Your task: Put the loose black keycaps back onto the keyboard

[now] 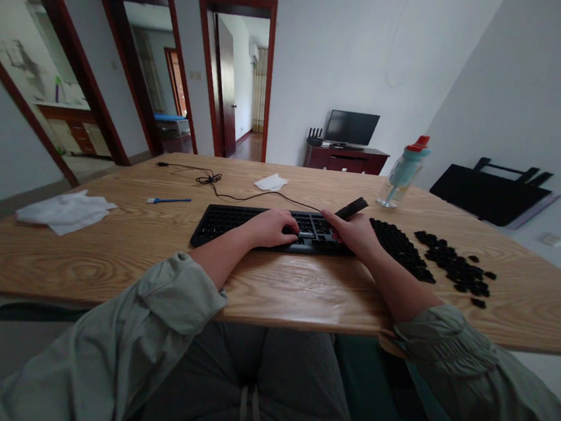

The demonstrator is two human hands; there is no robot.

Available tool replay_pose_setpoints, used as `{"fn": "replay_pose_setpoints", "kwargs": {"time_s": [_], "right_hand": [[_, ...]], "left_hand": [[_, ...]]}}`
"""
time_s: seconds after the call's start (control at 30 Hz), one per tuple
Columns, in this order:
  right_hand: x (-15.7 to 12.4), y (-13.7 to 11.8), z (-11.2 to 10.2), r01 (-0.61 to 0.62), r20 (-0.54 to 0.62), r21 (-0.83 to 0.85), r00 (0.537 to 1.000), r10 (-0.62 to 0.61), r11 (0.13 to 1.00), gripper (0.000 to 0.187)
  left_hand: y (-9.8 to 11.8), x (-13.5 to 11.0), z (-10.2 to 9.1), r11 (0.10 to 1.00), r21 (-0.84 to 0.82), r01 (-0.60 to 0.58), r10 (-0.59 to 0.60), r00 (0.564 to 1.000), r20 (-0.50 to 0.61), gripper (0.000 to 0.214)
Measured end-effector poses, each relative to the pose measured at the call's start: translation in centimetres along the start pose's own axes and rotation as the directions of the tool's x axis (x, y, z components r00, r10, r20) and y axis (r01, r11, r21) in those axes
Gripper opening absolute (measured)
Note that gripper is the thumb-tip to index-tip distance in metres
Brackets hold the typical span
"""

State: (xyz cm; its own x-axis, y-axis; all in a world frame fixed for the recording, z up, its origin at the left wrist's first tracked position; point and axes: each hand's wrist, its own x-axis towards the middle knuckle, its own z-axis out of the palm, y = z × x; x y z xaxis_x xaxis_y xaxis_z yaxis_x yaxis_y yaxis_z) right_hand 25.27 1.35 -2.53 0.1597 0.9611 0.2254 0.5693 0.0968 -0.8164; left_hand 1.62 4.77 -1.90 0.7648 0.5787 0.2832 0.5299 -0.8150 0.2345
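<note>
Keyboard (pixel 222 225) lies just ahead, long axis left-right, both hands at it. Left hand (pixel 273 228) is over its middle, fingers curled; can't tell if pinching anything. Right hand (pixel 356 234) is at its right end, wrapped round a black stick (pixel 353 208) angled up and right. Loose keys (pixel 398 248) lie right, nearer right hand. Cable (pixel 209 179) lies beyond, off left.

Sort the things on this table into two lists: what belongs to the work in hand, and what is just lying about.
Work in hand, it seems:
black keyboard, under the left hand
black tool, in the right hand
loose black keycaps
blue brush, probably, though unheld

Apparently just lying about:
bottle with red top
white tissues
</note>
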Motion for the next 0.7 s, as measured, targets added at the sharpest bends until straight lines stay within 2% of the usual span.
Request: {"fn": "replay_pose_setpoints", "kwargs": {"time_s": [0.17,0.4,0.53,0.7], "right_hand": [[-0.5,0.0,-0.3,0.046,0.013,-0.056,0.999,-0.045,0.997,0.049],[-1.6,0.3,-0.1,0.051,-0.101,-0.056,0.993,-0.056,0.997,0.049],[-1.3,0.4,0.5,0.061,-0.071,-0.110,0.995,-0.069,0.992,0.049],[-1.0,0.4,0.2,0.107,0.025,-0.064,0.994,-0.105,0.992,0.042]], "left_hand": [[0.5,0.0,0.1,0.999,0.019,-0.041,0.041,0.999,-0.004,0.019],[0.9,0.5,0.7,0.997,0.028,-0.067,0.068,0.998,-0.018,0.021],[0.9,0.5,0.7,0.998,0.031,-0.053,0.053,0.999,-0.013,0.021],[1.0,0.4,0.6,0.998,0.030,-0.047,0.048,0.999,-0.015,0.022]]}}
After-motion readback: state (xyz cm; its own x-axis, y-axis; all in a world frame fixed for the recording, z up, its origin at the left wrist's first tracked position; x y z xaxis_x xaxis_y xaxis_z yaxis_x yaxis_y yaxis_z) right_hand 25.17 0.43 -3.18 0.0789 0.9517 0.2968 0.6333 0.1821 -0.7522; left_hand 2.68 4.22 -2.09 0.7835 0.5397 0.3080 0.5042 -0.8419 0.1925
